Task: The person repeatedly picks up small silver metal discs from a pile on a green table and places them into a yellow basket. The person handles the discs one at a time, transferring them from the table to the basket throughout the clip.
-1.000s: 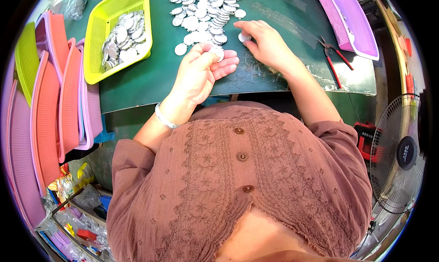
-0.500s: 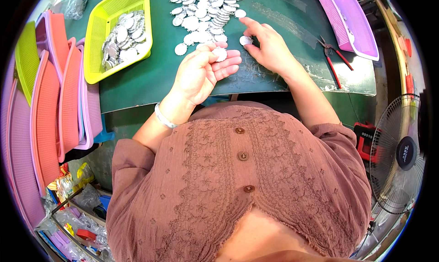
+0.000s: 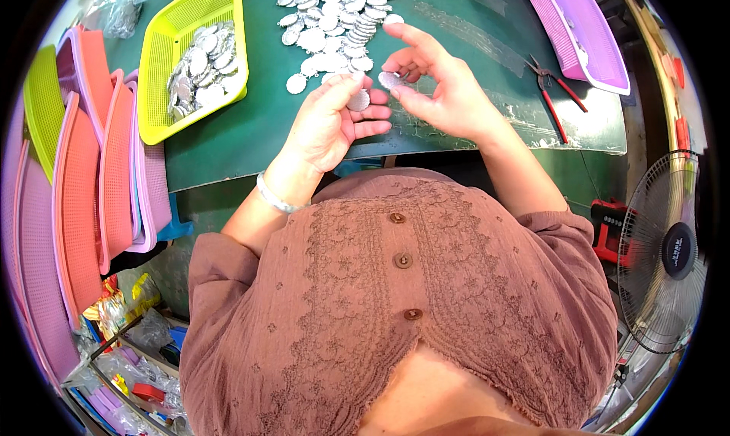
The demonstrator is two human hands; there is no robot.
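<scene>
Between the thumb and fingers of my left hand (image 3: 328, 120) is a round silver disc with a scalloped edge (image 3: 359, 100). Close by on its right, my right hand (image 3: 449, 90) pinches another silver disc (image 3: 391, 80), tilted and lifted off the green table (image 3: 258, 132). Its index finger stretches out toward the heap. Just beyond both hands lies a pile of similar silver discs (image 3: 334, 18), some with small loops at the rim. More discs (image 3: 204, 63) fill part of a yellow-green plastic basket (image 3: 152, 86) at the left.
Red-handled pliers (image 3: 559, 94) lie on the table to the right, beside a purple basket (image 3: 566, 41). Stacked pink and purple baskets (image 3: 76, 200) stand at the left. A fan (image 3: 673, 253) is at the lower right, past the table edge.
My right hand has picked the single disc up off the table and brought it left, nearer my left hand. The disc in my left hand has turned and sits slightly lower.
</scene>
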